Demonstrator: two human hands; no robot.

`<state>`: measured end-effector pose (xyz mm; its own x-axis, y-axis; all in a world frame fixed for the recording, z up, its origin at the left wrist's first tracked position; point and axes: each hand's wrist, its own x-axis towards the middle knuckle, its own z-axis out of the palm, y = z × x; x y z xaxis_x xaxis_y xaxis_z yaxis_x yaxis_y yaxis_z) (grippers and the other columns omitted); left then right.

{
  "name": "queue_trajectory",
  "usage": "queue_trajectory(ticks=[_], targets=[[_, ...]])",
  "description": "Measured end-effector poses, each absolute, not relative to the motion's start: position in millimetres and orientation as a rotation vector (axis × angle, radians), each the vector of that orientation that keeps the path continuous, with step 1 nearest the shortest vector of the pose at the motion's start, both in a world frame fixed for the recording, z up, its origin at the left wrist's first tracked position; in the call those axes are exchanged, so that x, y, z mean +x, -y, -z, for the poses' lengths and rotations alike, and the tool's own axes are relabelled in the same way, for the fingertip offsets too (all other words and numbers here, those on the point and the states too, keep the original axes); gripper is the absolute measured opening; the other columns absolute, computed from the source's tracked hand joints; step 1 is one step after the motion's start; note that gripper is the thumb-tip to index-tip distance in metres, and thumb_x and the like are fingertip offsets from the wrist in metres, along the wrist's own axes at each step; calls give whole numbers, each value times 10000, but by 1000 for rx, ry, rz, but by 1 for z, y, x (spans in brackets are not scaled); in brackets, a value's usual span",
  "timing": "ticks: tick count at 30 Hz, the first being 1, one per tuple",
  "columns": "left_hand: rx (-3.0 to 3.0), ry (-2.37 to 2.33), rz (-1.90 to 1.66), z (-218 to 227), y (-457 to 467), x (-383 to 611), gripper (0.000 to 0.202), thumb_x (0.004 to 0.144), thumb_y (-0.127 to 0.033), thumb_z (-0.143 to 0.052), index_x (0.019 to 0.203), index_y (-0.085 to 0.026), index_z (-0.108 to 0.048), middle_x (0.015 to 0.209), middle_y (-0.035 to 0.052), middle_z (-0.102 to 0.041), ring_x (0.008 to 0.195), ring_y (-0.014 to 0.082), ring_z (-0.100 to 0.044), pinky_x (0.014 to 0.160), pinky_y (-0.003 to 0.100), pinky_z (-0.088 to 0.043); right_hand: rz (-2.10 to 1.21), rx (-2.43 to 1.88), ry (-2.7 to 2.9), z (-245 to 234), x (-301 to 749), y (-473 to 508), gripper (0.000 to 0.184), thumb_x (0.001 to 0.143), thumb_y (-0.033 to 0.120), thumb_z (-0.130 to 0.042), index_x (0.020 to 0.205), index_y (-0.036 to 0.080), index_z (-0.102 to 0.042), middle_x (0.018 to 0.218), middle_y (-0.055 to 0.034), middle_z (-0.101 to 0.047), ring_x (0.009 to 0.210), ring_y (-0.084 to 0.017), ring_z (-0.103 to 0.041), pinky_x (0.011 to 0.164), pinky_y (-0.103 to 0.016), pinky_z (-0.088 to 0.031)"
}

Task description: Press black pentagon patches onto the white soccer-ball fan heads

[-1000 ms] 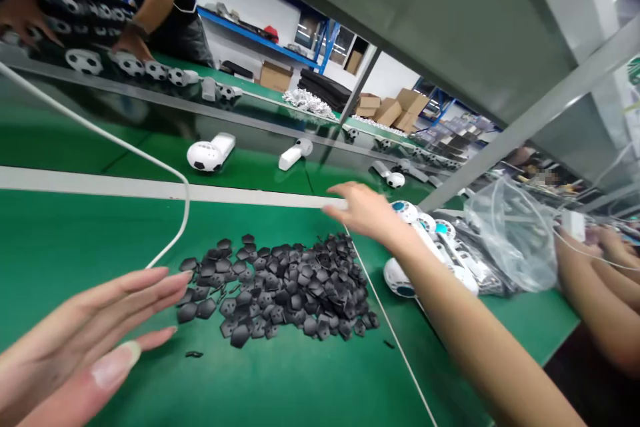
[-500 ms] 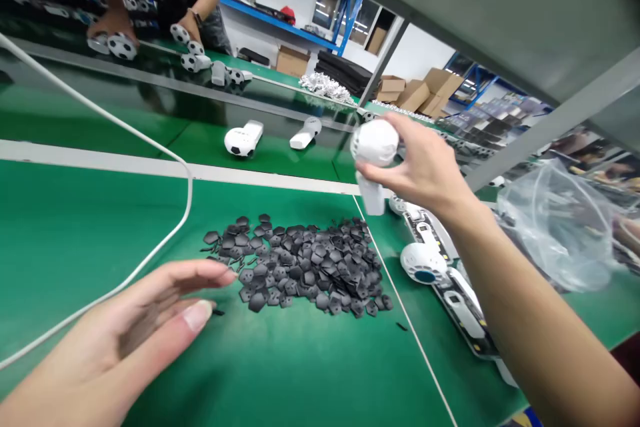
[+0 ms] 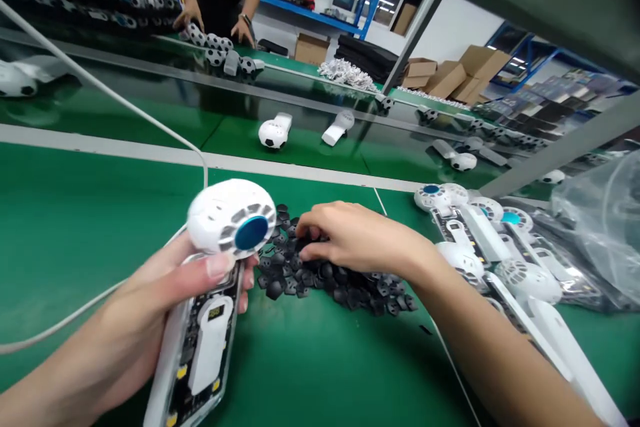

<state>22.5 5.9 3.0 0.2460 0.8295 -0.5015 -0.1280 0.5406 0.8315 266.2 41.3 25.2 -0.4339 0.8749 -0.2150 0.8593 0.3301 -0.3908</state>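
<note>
The person's left hand (image 3: 165, 300) is wrapped around a white device (image 3: 210, 347), its thumb pressed across the neck just below the round head. The device is tilted, the head upward and away from the person; a shiny blue disc (image 3: 251, 233) sits in the vented face, and dark circuitry with small yellow parts shows in the body.

Just beyond and to the right, the right hand (image 3: 345, 233) reaches into a heap of black pentagon pieces (image 3: 345, 287) on the green worktop (image 3: 285, 367). Its fingers and thumb are curled toward each other; whether they pinch a piece cannot be told.

Right of the heap lie more white devices (image 3: 533, 280), overlapping one another, beside a clear plastic bag (image 3: 600, 227). A white cable (image 3: 107, 97) loops along the left side.

Past a pale rail (image 3: 320, 175), two football-headed devices (image 3: 274, 134) rest apart on a green strip. Farther off, a co-worker's hands (image 3: 243, 29) are at a cluster of football-patterned heads (image 3: 216, 57). Cardboard boxes (image 3: 311, 49) stand behind.
</note>
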Motion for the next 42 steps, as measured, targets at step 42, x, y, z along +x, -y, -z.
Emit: queue_trajectory(ticks=[42], targets=[[1352,-1079,-1101,4,0,7,460,851,-521,-752,1255,-353,-609,1169,7,-652,1013,234,-658,769,214,-612,-1808,-824,1155,-9,180,-1,724,779,591,-826,1362,289,-520,1271,-57,-642,1182,-223,-623,998,-333,-535]])
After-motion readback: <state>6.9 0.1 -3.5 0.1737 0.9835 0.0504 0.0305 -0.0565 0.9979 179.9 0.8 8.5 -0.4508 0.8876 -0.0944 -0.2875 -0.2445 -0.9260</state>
